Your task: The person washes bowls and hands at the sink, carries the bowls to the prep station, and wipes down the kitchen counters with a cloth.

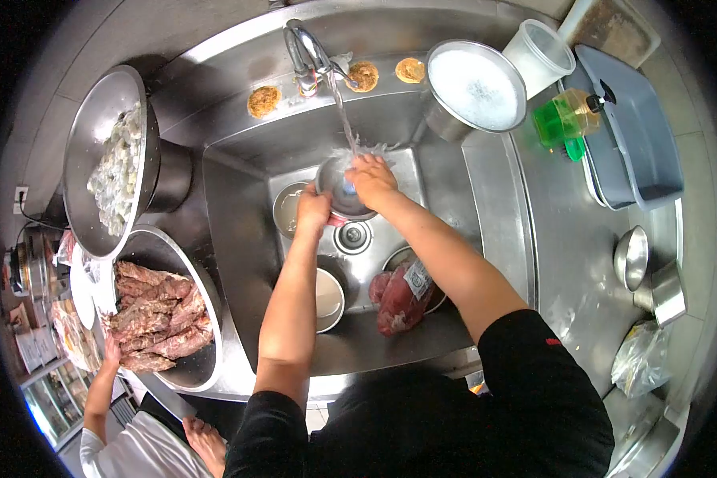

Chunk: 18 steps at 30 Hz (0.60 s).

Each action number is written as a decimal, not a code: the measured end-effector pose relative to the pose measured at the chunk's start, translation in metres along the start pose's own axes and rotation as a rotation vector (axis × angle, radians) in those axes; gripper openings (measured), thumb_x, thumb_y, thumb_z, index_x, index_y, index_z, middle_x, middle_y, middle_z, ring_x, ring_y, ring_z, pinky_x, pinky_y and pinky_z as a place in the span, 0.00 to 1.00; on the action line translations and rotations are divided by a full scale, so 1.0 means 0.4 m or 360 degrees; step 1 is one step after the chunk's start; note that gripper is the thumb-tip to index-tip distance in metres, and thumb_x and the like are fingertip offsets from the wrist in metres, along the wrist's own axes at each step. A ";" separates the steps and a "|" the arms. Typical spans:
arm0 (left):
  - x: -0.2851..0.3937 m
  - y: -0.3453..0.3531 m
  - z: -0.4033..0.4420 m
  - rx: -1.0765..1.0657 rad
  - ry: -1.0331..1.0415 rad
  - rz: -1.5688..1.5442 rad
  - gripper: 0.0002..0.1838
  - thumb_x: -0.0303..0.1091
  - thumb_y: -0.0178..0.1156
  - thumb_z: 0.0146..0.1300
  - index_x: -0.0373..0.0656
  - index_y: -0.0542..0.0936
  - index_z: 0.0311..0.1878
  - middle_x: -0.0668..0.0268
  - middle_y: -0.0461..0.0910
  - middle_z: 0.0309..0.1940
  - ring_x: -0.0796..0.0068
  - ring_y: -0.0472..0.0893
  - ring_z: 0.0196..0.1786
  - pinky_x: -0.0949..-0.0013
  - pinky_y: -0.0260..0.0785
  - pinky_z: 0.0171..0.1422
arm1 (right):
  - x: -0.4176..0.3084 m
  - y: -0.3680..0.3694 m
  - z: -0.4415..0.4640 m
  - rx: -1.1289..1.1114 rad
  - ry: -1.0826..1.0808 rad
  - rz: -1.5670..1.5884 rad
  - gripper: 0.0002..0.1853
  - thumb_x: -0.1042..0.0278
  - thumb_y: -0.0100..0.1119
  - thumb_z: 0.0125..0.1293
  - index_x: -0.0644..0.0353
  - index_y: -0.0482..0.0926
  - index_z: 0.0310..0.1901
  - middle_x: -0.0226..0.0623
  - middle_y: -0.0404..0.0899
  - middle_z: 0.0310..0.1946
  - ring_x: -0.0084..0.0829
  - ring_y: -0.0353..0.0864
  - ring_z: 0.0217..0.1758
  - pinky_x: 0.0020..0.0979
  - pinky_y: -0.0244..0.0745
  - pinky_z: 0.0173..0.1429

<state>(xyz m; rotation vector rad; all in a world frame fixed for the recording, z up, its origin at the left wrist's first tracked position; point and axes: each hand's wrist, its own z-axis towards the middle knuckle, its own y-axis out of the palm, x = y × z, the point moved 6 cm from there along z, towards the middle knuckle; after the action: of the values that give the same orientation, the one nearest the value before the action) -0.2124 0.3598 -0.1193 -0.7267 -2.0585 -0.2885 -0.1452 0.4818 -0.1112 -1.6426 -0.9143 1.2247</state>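
My left hand (314,209) is closed on the near-left rim of a round metal bowl (331,177), which is tilted in the sink (235,263). Over the bowl, my right hand (370,182) has its fingers curled at the inside; something bluish shows by them, too blurred to name. Water from the faucet (304,60) runs down onto the bowl and splashes by my right hand. Beside the left hand stands a container of cloudy liquid (286,209). Nearer me are a white-rimmed container (328,299) and a wrapped piece of red meat (402,299) with a label.
A pot of suds (476,86), green soap bottle (566,118) and grey tub (637,131) stand right. At left are a shrimp-like bowlful (116,171) and a meat tray (207,319). A co-worker's hand (205,442) holds a knife (167,396); their other hand touches the meat.
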 end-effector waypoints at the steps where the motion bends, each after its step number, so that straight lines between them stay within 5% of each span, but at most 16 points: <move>1: 0.001 0.022 0.000 -0.0058 0.0044 -0.0004 0.21 0.25 0.49 0.60 0.34 0.71 0.58 0.54 0.78 0.29 0.64 0.79 0.17 0.65 0.77 0.16 | 0.007 -0.022 -0.001 0.0162 0.0148 0.0118 0.16 0.69 0.61 0.57 0.50 0.81 0.49 0.41 0.73 0.57 0.46 0.69 0.64 0.42 0.65 0.67; 4: 0.030 0.052 -0.020 -0.0128 0.0039 -0.0007 0.24 0.25 0.50 0.59 0.33 0.70 0.61 0.56 0.78 0.29 0.64 0.79 0.19 0.62 0.79 0.18 | 0.012 0.014 0.003 0.0512 0.0335 0.0535 0.15 0.66 0.59 0.59 0.53 0.81 0.49 0.44 0.75 0.57 0.47 0.71 0.63 0.42 0.67 0.67; 6: -0.005 0.031 0.011 -0.0045 -0.0101 -0.0008 0.26 0.24 0.51 0.58 0.33 0.69 0.62 0.54 0.78 0.32 0.63 0.80 0.20 0.61 0.81 0.20 | 0.005 0.084 0.002 -0.0248 0.0265 0.0603 0.15 0.67 0.59 0.59 0.53 0.80 0.48 0.46 0.78 0.52 0.47 0.76 0.60 0.43 0.71 0.62; 7: -0.041 0.028 0.032 0.0016 -0.0146 0.0062 0.28 0.23 0.52 0.58 0.33 0.66 0.64 0.52 0.79 0.35 0.61 0.81 0.20 0.61 0.82 0.21 | 0.012 0.093 -0.003 -0.0428 0.0045 0.0215 0.14 0.66 0.58 0.60 0.52 0.80 0.48 0.45 0.81 0.49 0.45 0.79 0.57 0.44 0.74 0.58; 10: -0.109 0.033 0.064 -0.0151 -0.0093 -0.0074 0.25 0.32 0.57 0.67 0.33 0.67 0.64 0.50 0.79 0.36 0.60 0.83 0.23 0.62 0.82 0.22 | 0.079 0.077 -0.028 -0.0435 0.0361 0.0196 0.13 0.65 0.58 0.60 0.51 0.80 0.48 0.44 0.80 0.50 0.45 0.79 0.57 0.43 0.74 0.59; 11: -0.121 0.002 0.069 0.0061 0.0018 0.0036 0.28 0.43 0.62 0.66 0.32 0.70 0.60 0.46 0.81 0.41 0.55 0.85 0.28 0.63 0.81 0.21 | 0.097 0.068 -0.038 -0.0308 0.0443 0.0267 0.13 0.66 0.59 0.60 0.51 0.80 0.47 0.44 0.80 0.50 0.44 0.79 0.56 0.42 0.74 0.58; 13: -0.246 -0.124 0.145 0.0346 0.0061 0.0310 0.30 0.48 0.63 0.64 0.31 0.71 0.58 0.46 0.81 0.42 0.53 0.85 0.35 0.62 0.81 0.22 | 0.130 0.040 -0.070 -0.0133 0.0601 0.0437 0.12 0.67 0.62 0.57 0.53 0.80 0.44 0.43 0.80 0.50 0.44 0.79 0.54 0.42 0.73 0.57; 17: -0.458 -0.326 0.144 0.1597 0.0785 0.1355 0.28 0.51 0.63 0.65 0.33 0.70 0.50 0.49 0.81 0.34 0.64 0.82 0.22 0.62 0.77 0.22 | 0.173 0.040 -0.174 -0.0023 0.0776 0.0688 0.13 0.68 0.63 0.56 0.55 0.80 0.45 0.45 0.80 0.48 0.46 0.80 0.53 0.41 0.74 0.55; 18: -0.522 -0.357 0.155 0.1374 0.0147 0.0842 0.27 0.50 0.64 0.64 0.34 0.70 0.51 0.50 0.81 0.34 0.63 0.83 0.23 0.61 0.77 0.22 | 0.180 0.063 -0.204 -0.0002 0.0769 0.0831 0.13 0.68 0.64 0.56 0.56 0.79 0.44 0.45 0.80 0.46 0.45 0.80 0.51 0.40 0.74 0.54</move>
<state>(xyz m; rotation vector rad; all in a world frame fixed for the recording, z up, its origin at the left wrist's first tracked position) -0.2530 0.1939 -0.3160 -0.6438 -1.5915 0.8031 -0.0471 0.5212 -0.1470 -2.1287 -0.1883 1.0677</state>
